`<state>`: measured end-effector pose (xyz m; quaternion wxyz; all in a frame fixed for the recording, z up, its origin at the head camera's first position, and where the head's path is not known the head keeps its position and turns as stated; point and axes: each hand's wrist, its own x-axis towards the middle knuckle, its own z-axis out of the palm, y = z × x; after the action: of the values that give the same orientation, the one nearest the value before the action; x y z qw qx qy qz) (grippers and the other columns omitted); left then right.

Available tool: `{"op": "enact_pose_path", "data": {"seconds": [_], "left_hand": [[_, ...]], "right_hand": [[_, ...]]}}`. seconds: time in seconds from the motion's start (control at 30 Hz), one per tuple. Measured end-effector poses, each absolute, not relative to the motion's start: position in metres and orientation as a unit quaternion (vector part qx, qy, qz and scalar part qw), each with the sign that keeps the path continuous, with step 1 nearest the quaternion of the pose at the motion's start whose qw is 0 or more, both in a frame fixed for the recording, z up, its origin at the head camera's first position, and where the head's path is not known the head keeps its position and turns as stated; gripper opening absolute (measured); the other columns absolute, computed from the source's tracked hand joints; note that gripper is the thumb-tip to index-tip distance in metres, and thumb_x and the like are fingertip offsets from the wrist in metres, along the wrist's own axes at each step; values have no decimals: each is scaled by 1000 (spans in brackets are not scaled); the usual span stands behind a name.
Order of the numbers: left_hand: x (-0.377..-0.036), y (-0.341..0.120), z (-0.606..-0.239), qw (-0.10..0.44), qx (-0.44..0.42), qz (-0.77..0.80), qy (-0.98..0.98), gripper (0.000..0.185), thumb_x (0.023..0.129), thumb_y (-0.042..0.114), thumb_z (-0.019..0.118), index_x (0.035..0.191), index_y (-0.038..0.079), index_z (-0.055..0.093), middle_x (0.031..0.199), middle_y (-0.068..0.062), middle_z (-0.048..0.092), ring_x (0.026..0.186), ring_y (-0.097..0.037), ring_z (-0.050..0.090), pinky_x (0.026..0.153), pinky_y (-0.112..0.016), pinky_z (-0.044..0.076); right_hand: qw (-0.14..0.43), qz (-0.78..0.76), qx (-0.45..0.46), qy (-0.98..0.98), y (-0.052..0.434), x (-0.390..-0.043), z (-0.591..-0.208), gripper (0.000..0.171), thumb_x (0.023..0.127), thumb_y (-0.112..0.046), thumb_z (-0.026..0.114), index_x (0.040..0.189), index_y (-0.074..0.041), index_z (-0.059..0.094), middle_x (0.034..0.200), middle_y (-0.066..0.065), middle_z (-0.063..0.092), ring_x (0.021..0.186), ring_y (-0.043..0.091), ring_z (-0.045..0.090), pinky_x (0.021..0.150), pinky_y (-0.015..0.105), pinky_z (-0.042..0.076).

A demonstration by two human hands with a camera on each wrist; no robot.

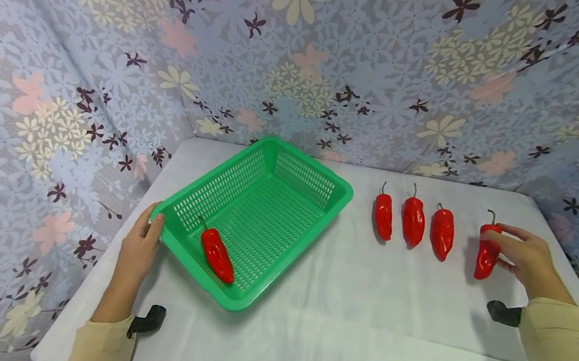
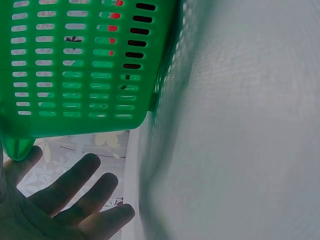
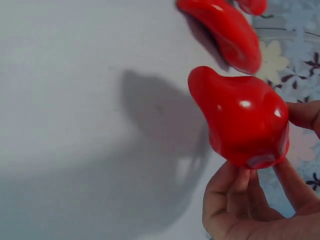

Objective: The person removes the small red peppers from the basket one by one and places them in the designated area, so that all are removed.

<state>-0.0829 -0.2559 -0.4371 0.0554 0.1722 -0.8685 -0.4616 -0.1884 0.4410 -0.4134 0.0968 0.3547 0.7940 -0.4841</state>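
Note:
A green slotted basket (image 1: 338, 188) sits left of centre on the white table, with one red pepper (image 1: 217, 255) lying in its near corner. My left hand (image 1: 141, 243) rests against the basket's near left corner (image 2: 20, 145), fingers (image 2: 75, 182) straight. Three red peppers (image 1: 384, 216) (image 1: 413, 221) (image 1: 442, 232) lie in a row on the right. My right hand (image 1: 523, 258) grips a fourth red pepper (image 1: 487, 255) (image 3: 242, 117), lifted just off the table at the row's right end. Another pepper (image 3: 225, 27) lies just beyond it.
Flowered fabric walls (image 1: 306, 60) close in the table at the back and both sides. The white table cloth (image 1: 359, 327) stretches bare toward the near edge. Black wrist mounts (image 1: 147, 319) (image 1: 504, 313) show at both sleeves.

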Motion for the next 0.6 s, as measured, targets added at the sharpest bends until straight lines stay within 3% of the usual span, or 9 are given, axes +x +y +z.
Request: {"op": "enact_pose_path", "data": {"seconds": [0.6], "left_hand": [[-82, -254, -435, 59, 173, -462, -868, 66, 101, 66, 36, 157, 31, 36, 146, -23, 49, 133, -44, 44, 102, -65, 33]], "right_hand": [[128, -439, 346, 819, 427, -193, -440, 86, 97, -36, 66, 161, -6, 16, 158, 34, 19, 136, 50, 33, 101, 55, 45]]}}
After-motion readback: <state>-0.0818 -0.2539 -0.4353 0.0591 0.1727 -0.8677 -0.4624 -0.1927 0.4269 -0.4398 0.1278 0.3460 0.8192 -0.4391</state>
